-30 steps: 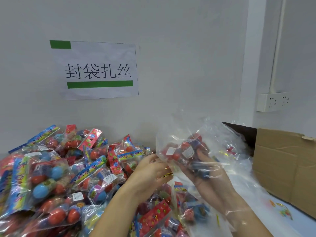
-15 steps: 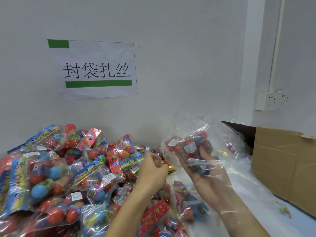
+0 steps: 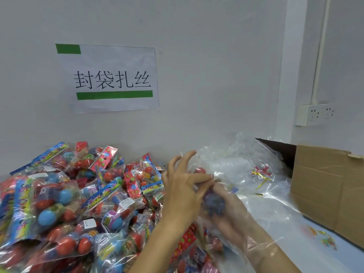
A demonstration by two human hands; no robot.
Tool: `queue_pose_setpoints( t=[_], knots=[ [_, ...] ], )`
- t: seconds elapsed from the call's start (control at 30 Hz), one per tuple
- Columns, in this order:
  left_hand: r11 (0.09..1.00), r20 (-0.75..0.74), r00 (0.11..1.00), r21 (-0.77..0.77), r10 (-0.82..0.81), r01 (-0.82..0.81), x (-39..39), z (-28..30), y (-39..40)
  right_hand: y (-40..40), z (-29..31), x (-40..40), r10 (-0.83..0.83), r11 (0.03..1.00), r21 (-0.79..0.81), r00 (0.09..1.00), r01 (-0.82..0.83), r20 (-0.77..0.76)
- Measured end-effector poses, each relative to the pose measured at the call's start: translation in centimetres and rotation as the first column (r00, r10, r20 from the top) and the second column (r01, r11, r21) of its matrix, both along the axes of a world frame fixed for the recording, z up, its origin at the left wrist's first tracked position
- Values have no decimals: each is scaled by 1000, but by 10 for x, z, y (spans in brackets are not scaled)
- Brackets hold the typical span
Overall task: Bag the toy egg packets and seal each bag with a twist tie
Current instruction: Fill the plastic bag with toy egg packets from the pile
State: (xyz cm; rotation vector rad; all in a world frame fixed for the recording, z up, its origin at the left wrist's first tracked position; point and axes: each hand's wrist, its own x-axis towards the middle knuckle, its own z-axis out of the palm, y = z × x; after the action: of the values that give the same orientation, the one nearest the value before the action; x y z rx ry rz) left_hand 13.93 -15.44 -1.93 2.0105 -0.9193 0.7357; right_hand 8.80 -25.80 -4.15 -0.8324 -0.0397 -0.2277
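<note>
moved: since half a second ago my left hand [image 3: 182, 186] has risen and spread its fingers, and the bag [image 3: 220, 174] with its eggs has dropped lower toward the counter [image 3: 275, 217].
left hand: open, fingers fanned against the bag's near side; thumb tip hidden, so i can't tell if it pinches film.
right hand: my right hand [image 3: 230, 213] sits inside the clear film, fingers curled round a packet [image 3: 213, 201] of dark eggs.
bag: loose clear plastic, mouth ungathered, over the right forearm.
pile: unbagged packets [image 3: 78, 203] heaped at left, touching the left wrist.
ties: gold twist ties [image 3: 261, 179] lie under plastic beside the box [image 3: 331, 192].
step: i judge i'm loading, not sealing.
next: seat the packet deep, draw the right hand out, bunch the neck, then fetch a tie.
</note>
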Motion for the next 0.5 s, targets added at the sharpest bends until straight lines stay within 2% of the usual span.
queue_pose_setpoints(
  t=[0.13,0.27,0.37,0.5],
  knots=[
    [989,10,994,-101,-110,111,-6,3,-2,3,-6,4,-167,972,-182,980,146,-104],
    [961,-84,961,-112,-263,253,-14,12,-2,2,-8,3,-339,920,-256,931,298,-135],
    [956,-201,940,-164,-274,244,-10,12,3,-1,-5,1,-348,907,-299,928,298,-132],
    [892,-362,878,-429,-314,142,3,9,12,-8,0,-2,-325,908,-334,927,251,-189]
  ],
)
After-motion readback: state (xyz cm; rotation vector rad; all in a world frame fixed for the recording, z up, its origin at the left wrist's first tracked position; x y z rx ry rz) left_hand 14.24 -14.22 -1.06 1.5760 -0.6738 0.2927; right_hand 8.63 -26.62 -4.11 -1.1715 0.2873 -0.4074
